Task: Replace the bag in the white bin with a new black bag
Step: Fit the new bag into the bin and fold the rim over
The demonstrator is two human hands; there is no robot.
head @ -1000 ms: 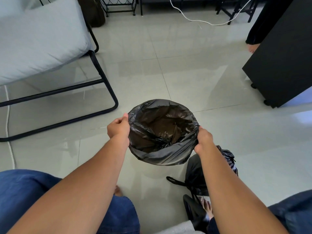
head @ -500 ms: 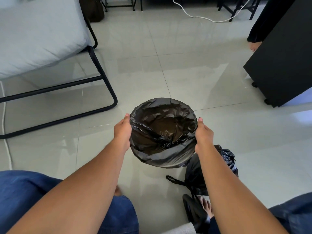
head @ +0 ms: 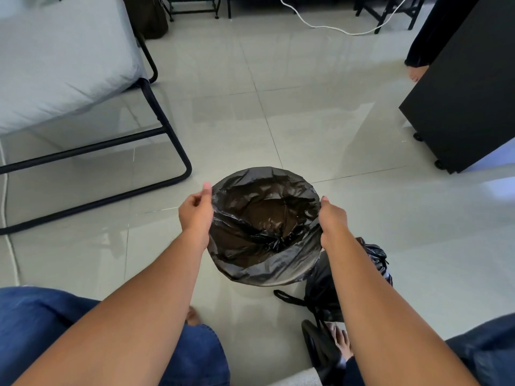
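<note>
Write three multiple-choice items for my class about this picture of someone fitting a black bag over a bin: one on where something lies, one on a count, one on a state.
1. Where does the tied-off black bag lie?
A. On the mattress
B. On the floor by the person's right arm
C. Inside the bin

2. How many hands are on the new bag's rim?
A. None
B. One
C. Two

3. What state is the new bag's mouth in?
A. Spread open
B. Knotted shut
C. Still rolled up

Answers:
1 B: the tied bag sits on the tiled floor, partly behind the right forearm.
2 C: the left hand and the right hand each hold an opposite side of the new black bag.
3 A: its mouth forms a wide round opening with the dark inside showing; the white bin under it is hidden.
</note>
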